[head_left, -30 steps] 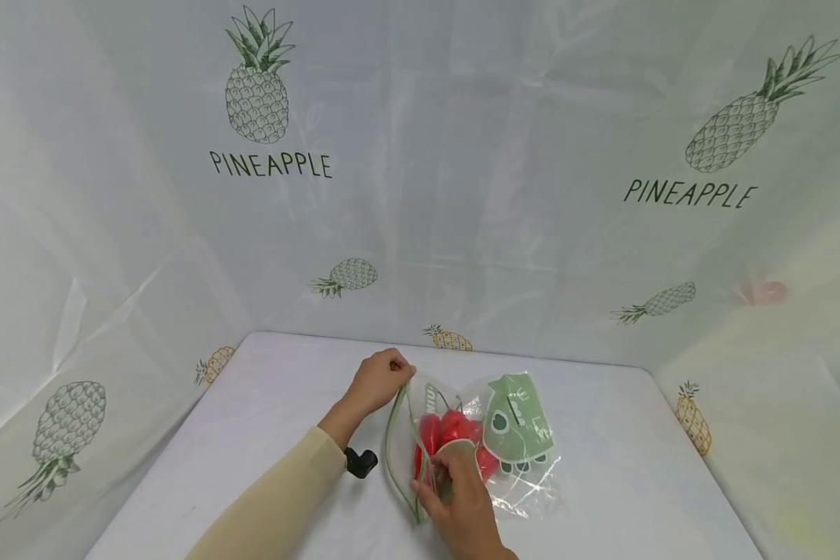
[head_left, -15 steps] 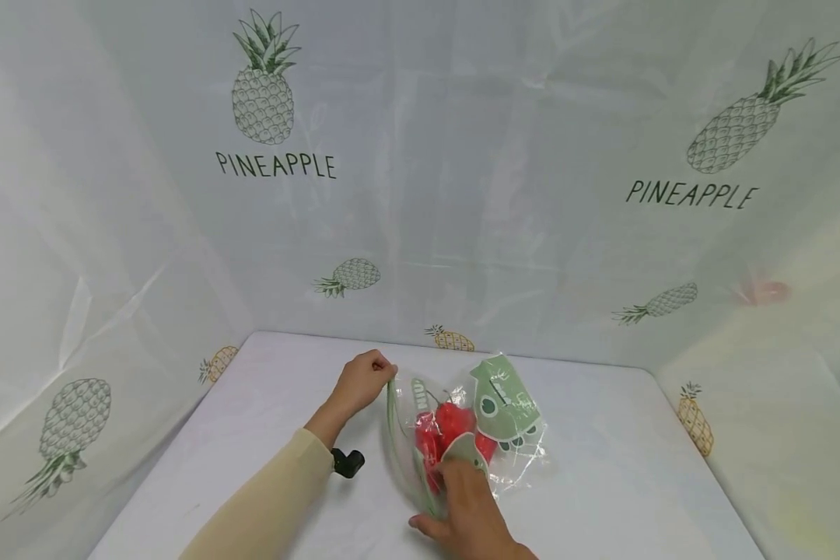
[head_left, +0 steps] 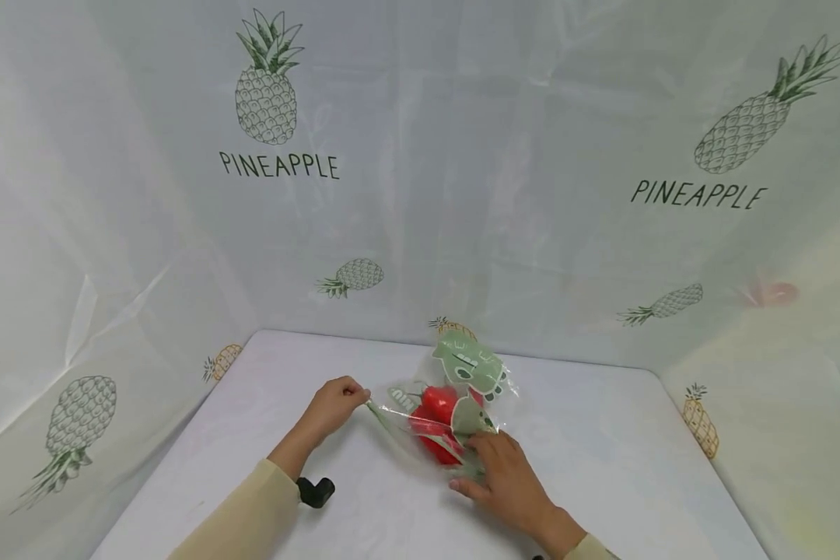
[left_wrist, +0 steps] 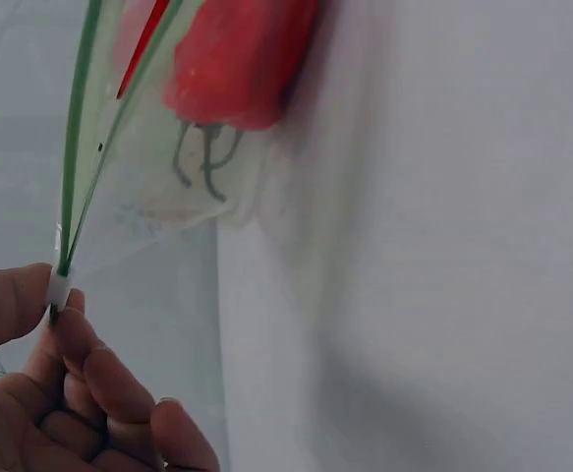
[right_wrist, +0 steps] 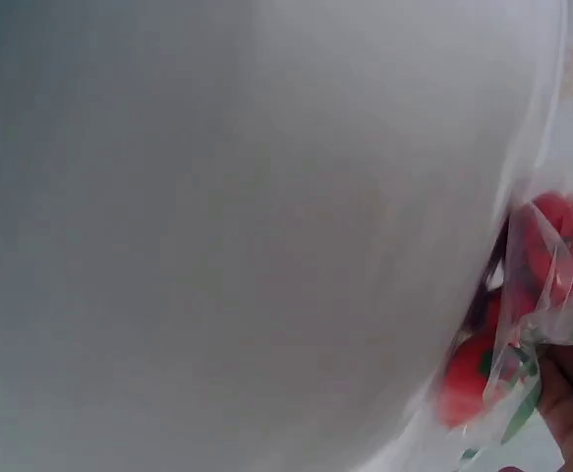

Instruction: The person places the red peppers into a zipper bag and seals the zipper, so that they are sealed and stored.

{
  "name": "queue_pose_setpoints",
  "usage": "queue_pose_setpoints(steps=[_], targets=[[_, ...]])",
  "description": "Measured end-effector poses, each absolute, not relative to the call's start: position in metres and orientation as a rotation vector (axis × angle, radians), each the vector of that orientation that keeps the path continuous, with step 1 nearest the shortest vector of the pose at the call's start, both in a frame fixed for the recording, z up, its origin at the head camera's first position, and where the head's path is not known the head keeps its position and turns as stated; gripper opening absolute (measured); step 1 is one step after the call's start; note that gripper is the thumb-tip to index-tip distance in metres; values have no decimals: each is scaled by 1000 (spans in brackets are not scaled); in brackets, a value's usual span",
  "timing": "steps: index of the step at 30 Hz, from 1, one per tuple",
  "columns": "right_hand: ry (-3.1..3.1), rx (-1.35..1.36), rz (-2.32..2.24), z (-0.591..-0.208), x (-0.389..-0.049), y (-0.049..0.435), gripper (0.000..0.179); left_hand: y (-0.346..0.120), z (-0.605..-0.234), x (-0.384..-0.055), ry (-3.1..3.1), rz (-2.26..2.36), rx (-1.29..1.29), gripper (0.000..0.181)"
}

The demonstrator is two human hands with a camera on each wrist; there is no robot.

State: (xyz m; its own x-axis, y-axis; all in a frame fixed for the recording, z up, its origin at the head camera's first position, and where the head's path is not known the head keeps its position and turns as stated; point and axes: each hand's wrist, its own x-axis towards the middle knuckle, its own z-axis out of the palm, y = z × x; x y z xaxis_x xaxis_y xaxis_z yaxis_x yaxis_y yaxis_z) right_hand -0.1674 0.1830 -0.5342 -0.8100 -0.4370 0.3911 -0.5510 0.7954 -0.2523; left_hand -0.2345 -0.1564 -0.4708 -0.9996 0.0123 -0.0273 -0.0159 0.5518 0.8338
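A clear zip bag (head_left: 472,364) with a green cartoon print is tilted over the white table. Inside it are several red pepper-like pieces (head_left: 437,403), some with dark green stems. My left hand (head_left: 332,406) pinches the far-left corner of the bag's mouth. The left wrist view has the thumb and a finger on a small white end piece (left_wrist: 58,287) where the green zip strips (left_wrist: 74,128) meet. My right hand (head_left: 512,476) touches the bag's near right side with its fingertips, thumb held apart. Its fingertips partly cover the film there.
The white table (head_left: 602,451) has its back edge close behind the bag. Pineapple-printed sheeting (head_left: 462,194) encloses the back and both sides. A black wrist-worn device (head_left: 316,493) sticks out from the left sleeve.
My left hand has moved left and nearer, turning the bag so its printed bottom swings toward the back. My right hand has shifted right, its thumb coming away from the zip edge.
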Motion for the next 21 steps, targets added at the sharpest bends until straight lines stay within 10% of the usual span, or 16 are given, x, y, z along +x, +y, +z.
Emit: queue_pose_setpoints(steps=[21], targets=[[-2596, 462, 589, -537, -183, 233, 61, -165, -515, -179, 2438, 1562, 57, 17]])
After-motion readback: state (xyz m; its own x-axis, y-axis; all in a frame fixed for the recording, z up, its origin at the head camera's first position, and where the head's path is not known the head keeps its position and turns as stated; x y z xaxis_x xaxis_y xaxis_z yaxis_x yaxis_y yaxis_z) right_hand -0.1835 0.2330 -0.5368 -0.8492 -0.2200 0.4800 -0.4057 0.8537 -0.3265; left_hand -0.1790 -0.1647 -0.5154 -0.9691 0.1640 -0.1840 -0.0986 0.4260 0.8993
